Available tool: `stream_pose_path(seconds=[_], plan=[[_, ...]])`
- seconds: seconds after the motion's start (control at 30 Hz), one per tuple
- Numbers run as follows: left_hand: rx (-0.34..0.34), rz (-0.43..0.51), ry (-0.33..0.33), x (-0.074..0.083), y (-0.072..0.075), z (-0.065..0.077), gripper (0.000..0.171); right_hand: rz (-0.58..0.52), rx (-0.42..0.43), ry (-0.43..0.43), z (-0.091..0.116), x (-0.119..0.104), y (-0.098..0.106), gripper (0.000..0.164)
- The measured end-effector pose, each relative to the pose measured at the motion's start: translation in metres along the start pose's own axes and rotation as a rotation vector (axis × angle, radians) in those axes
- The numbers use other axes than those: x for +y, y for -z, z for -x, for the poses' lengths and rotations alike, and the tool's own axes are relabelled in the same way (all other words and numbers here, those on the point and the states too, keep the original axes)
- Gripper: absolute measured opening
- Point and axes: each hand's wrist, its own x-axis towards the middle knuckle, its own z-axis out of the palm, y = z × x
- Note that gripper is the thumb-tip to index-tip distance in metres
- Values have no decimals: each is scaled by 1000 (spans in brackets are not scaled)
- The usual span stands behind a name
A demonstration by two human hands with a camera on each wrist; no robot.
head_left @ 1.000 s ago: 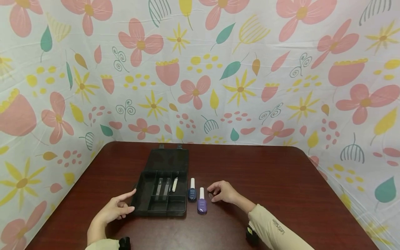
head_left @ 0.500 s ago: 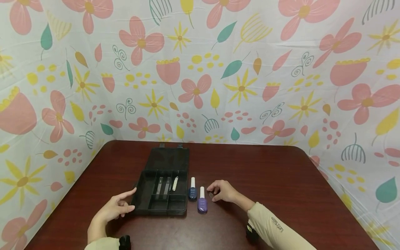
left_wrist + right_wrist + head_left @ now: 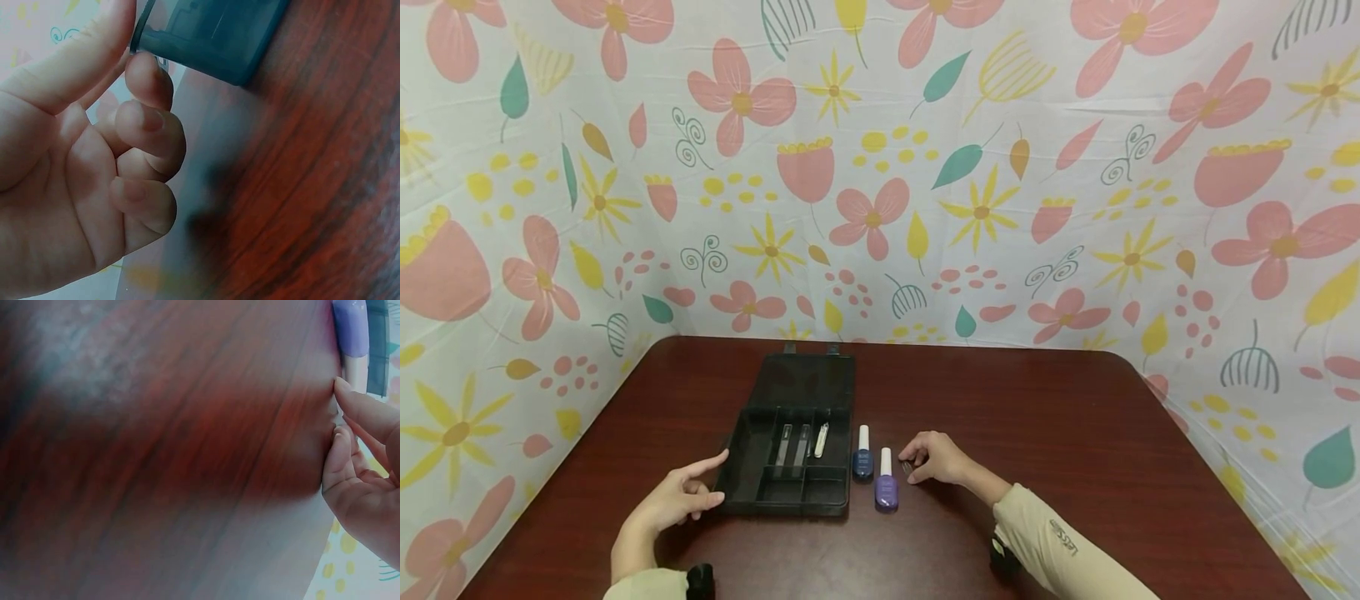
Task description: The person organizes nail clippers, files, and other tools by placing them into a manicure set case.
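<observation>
An open black box (image 3: 752,454) with several compartments lies on the table. My left hand (image 3: 673,500) touches its left side with outstretched index finger and thumb; in the left wrist view the other fingers (image 3: 147,140) curl loosely beside the box's corner (image 3: 219,56). Inside the box lie two slim clear pieces (image 3: 784,446) and a silver nail clipper (image 3: 822,442). Right of the box stand a dark blue nail polish bottle (image 3: 862,465) and a purple nail polish bottle (image 3: 886,493). My right hand (image 3: 942,460) pinches a small clear piece (image 3: 906,468) at the tabletop, mostly hidden by the fingers.
The box's lid (image 3: 805,379) is folded back flat toward the far edge of the brown table (image 3: 1015,400). A flower-patterned cloth (image 3: 880,167) hangs behind and along both sides. Dark wrist devices (image 3: 700,582) sit at both sleeves.
Both hands, the box and the bottles stay where they are. Only the head view shifts very slightly.
</observation>
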Motion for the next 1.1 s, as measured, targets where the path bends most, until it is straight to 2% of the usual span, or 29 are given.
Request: stream_pose_path(seconds=[0.5,1.1], plan=[[3,-13,9,0,0,1,68,9,6,-17,-3,3,0,26],[12,-16,25,-1,0,0,68,71,-18,30,0,1,0,21]])
